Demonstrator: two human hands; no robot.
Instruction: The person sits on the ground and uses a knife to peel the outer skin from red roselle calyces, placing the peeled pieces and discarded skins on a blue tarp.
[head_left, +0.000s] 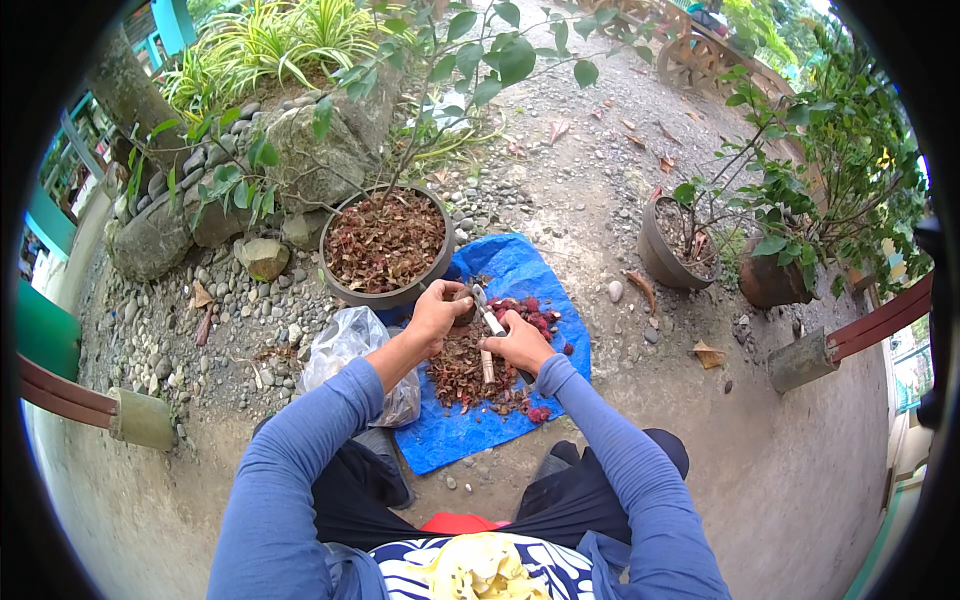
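Over a blue tarp (574, 330), my left hand (436, 311) grips a small brown, rounded piece (463, 306) between thumb and fingers; what it is exactly cannot be told. My right hand (520, 345) is closed on the handles of pruning shears (491, 321), whose metal head touches or lies close beside that piece. Chopped reddish-brown husks (457, 367) are heaped on the tarp under both hands. Dark red, spiky fruit shells (532, 315) lie to the right of the heap. A pale stick-like object (488, 367) rests below my right hand, partly hidden.
A round pot (448, 251) full of brown chips, with a leafy plant, stands beyond my left hand. A clear plastic bag (341, 341) lies left of the tarp. Potted plants (667, 274) stand at the right. Large stones (315, 157) and pebbles are at the left.
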